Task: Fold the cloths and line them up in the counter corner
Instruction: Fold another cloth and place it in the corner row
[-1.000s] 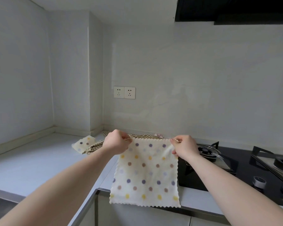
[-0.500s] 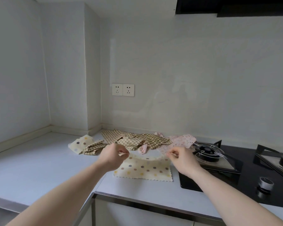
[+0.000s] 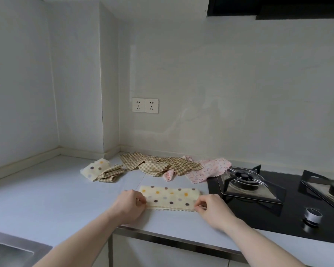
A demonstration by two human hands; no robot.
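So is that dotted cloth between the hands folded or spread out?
Folded once: the dotted cloth lies as a narrow doubled strip, both hands pinching its near corners.

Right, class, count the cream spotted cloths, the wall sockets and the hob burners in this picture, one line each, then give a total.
Cream spotted cloths: 2
Wall sockets: 2
Hob burners: 2
Total: 6

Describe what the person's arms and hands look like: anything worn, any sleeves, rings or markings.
Both forearms are bare right down to the frame's lower edge, with no sleeves or cuffs in view. The left hand and the right hand wear no gloves. No watch, bracelet or band shows at either wrist, and no ring or marking shows on the visible fingers. The nails are too small to judge.
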